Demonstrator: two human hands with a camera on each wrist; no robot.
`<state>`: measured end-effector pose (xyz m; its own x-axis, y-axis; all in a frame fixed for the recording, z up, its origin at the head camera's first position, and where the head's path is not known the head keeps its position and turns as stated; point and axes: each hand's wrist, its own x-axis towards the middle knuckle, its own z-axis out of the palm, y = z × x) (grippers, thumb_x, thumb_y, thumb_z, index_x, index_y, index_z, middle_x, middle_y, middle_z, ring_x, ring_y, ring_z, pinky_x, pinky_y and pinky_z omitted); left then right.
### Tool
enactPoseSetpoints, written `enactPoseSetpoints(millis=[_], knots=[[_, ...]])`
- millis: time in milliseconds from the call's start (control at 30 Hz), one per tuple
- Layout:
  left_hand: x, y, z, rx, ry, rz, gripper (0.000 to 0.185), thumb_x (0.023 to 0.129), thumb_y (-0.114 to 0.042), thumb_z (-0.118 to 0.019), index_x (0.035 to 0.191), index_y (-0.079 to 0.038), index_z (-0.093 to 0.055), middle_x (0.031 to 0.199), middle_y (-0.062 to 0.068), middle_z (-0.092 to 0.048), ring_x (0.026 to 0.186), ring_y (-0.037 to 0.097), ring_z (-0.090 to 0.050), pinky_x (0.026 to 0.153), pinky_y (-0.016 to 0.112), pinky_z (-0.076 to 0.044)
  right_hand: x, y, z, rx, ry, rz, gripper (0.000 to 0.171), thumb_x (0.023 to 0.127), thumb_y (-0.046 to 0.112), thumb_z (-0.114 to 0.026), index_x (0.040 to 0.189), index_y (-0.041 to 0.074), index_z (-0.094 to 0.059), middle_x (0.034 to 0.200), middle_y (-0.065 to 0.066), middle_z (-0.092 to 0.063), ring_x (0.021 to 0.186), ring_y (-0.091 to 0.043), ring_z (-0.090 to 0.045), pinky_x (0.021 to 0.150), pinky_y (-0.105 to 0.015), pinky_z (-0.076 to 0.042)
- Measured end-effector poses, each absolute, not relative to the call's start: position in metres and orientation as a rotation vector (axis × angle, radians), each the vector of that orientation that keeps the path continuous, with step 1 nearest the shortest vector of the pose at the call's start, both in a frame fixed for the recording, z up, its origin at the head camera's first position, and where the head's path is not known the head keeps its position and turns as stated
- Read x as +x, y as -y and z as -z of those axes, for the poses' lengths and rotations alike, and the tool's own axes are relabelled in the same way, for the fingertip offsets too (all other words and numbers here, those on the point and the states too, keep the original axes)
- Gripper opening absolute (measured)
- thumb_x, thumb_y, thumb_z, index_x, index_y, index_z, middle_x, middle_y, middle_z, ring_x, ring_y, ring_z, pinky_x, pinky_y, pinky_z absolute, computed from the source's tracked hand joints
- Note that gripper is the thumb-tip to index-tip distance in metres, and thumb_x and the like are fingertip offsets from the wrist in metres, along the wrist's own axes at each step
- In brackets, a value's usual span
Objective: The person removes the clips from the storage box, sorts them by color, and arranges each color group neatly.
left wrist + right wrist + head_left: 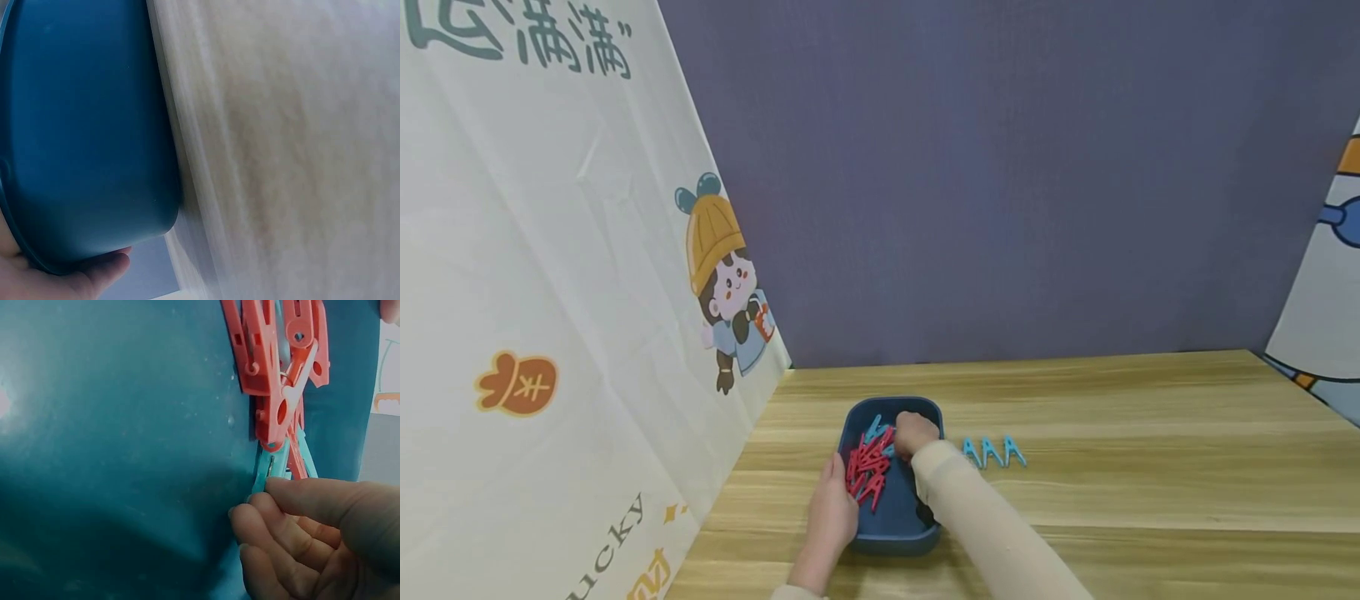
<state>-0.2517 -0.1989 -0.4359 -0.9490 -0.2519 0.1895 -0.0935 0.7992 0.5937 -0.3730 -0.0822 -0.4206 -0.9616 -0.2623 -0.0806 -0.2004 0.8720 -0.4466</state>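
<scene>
A dark blue plastic tub [895,546] stands on the table with a pile of red clothespins [871,461] and some light blue ones along its left side. My left hand [835,504] grips the tub's left wall at the rim; in the left wrist view the tub's side [87,125] hides part of that hand [75,280]. Inside the tub, my right hand [916,433] reaches down beside the pile. Up close, the right hand [312,534] pinches a light blue clothespin [270,465] between thumb and fingertips, against red clothespins [269,369]. Its lower end is hidden by the fingers.
Three light blue clothespins [990,451] lie in a row on the wooden table [1120,467], right of the tub. A dark grey-blue panel [1000,183] closes off the back. A white printed sheet [580,275] borders the table's left side.
</scene>
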Motion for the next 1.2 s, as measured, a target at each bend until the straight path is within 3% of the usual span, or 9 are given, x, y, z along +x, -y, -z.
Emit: enactPoseSetpoints(millis=[267,533,733,867,1033,1200], knots=[[-0.251,0.198,0.435,0.273,2.728,0.901,0.057,0.080,0.011,-0.050,0.135,0.012,-0.035,0.137,0.027,-0.037,0.122,0.039,-0.040,0.097,0.050,-0.037,-0.371,0.083,0.415,-0.346,-2.916,0.635,0.015,0.079,0.000,-0.063,0.066,0.006,-0.061,0.054,-0.005,-0.056,0.040,-0.015,-0.050,0.036,-0.024,-0.041],[-0.251,0.198,0.437,0.275,2.725,0.902,0.056,0.081,0.011,-0.050,0.135,0.011,-0.035,0.136,0.026,-0.038,0.122,0.039,-0.040,0.097,0.050,-0.037,-0.372,0.079,0.414,-0.395,-2.905,0.746,0.030,0.083,0.000,-0.058,0.054,0.008,-0.055,0.047,-0.003,-0.053,0.034,-0.012,-0.049,0.034,-0.022,-0.039],[-0.251,0.198,0.436,0.257,2.720,0.880,0.056,0.080,0.011,-0.051,0.134,0.012,-0.036,0.136,0.026,-0.038,0.121,0.039,-0.041,0.097,0.049,-0.038,-0.374,0.077,0.409,-0.385,-2.839,0.942,0.041,0.086,0.004,-0.056,0.049,0.013,-0.040,0.043,-0.004,-0.051,0.041,-0.017,-0.056,0.036,-0.025,-0.040],[-0.250,0.198,0.435,0.237,2.712,0.876,0.057,0.079,0.011,-0.051,0.134,0.012,-0.036,0.135,0.027,-0.038,0.121,0.039,-0.041,0.096,0.050,-0.038,-0.377,0.076,0.404,-0.357,-2.767,1.074,0.039,0.087,0.008,-0.058,0.051,0.012,-0.045,0.045,-0.003,-0.050,0.042,-0.017,-0.053,0.037,-0.026,-0.040],[-0.249,0.198,0.436,0.264,2.712,0.903,0.056,0.081,0.012,-0.049,0.135,0.013,-0.034,0.137,0.026,-0.037,0.123,0.039,-0.039,0.097,0.050,-0.037,-0.382,0.074,0.399,-0.303,-2.586,1.315,0.042,0.088,0.010,-0.061,0.050,0.012,-0.043,0.046,-0.001,-0.041,0.042,-0.013,-0.043,0.046,-0.033,-0.047],[-0.250,0.198,0.436,0.274,2.717,0.916,0.056,0.082,0.011,-0.048,0.135,0.013,-0.033,0.137,0.027,-0.036,0.124,0.039,-0.037,0.099,0.050,-0.035,-0.385,0.068,0.395,-0.225,-2.383,1.578,0.035,0.089,0.007,-0.057,0.058,0.010,-0.042,0.058,-0.004,-0.046,0.047,-0.012,-0.045,0.054,-0.034,-0.052]])
